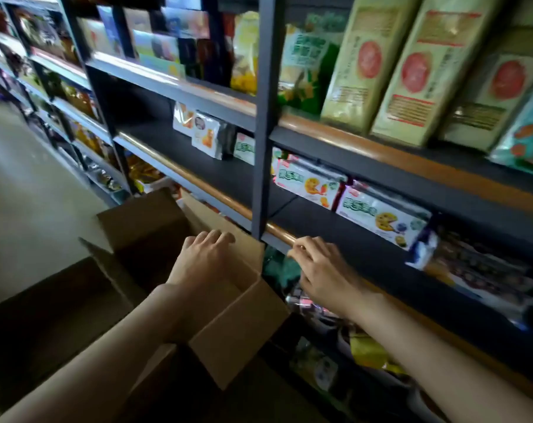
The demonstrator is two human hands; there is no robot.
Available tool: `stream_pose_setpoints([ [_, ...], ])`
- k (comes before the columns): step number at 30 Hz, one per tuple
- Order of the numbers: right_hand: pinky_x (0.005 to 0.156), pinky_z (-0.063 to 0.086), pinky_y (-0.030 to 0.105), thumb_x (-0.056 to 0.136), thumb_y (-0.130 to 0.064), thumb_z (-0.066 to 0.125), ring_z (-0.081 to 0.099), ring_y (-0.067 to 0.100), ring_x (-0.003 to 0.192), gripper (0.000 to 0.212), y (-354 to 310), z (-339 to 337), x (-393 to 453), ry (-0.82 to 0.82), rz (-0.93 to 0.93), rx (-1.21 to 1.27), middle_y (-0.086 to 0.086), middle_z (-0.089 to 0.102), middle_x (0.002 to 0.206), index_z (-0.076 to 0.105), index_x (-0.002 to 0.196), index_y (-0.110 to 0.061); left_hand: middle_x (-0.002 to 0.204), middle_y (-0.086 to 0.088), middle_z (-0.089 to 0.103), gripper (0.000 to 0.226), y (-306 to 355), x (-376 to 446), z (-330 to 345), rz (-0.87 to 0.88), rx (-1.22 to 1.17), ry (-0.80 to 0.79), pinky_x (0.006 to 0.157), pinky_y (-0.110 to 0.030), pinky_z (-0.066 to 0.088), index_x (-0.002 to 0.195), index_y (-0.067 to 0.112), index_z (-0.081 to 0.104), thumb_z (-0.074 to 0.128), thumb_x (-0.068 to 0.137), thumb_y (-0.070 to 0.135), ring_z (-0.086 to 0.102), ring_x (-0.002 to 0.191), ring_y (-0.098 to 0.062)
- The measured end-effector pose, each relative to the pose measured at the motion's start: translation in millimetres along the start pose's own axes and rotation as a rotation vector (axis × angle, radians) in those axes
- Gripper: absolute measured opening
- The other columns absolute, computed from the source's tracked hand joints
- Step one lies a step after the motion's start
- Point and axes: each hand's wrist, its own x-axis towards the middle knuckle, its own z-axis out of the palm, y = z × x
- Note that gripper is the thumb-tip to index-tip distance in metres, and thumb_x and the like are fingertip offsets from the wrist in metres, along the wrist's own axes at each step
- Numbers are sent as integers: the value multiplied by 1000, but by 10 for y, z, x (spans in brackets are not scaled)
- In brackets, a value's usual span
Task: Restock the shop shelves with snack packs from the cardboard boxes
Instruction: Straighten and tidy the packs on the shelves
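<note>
An open cardboard box (240, 328) stands on the floor against the shelving, its flaps up and its inside dark. My left hand (202, 257) reaches over it, fingers fairly straight, fingertips on the far flap. My right hand (318, 267) hovers just under the wooden front rail (277, 230) of the middle shelf (198, 160), fingers loosely curled and holding nothing. On that shelf lie white cookie packs (381, 216) at the right, and a few small packs (207, 137) stand at the back.
A dark metal upright (263, 117) splits the shelving just above my hands. Tall beige packs (411, 71) fill the upper shelf. Mixed snack bags (317, 303) crowd the lower shelf beside the box. A second dark box (45, 319) is at the left, with aisle floor (30, 178) beyond.
</note>
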Motion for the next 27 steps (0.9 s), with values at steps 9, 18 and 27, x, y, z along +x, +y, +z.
stream_pose_setpoints([
  [9, 105, 28, 37, 88, -15, 48, 24, 26, 134, 45, -496, 756, 2216, -65, 61, 115, 7, 24, 147, 42, 133, -14, 135, -1, 40, 44, -1622, 803, 97, -187, 28, 83, 104, -36, 27, 137, 22, 36, 40, 93, 22, 37, 125, -22],
  [18, 111, 17, 44, 87, -11, 55, 12, 32, 139, 59, 161, 2094, 4620, -19, 243, 63, 8, -1, 156, 33, 141, -23, 145, -4, 31, 52, -2754, 2744, 1028, -244, -158, 161, 105, -40, 27, 141, 20, 31, 48, 91, 21, 31, 131, -26],
  [27, 111, -10, 56, 96, -11, 30, -5, 30, 145, 50, 662, 2713, 5972, -81, -121, -672, 8, 1, 158, 29, 145, -25, 147, -2, 32, 51, -3310, 3933, 1573, -221, -247, 239, 109, -38, 22, 140, 21, 33, 45, 91, 19, 28, 134, -23],
])
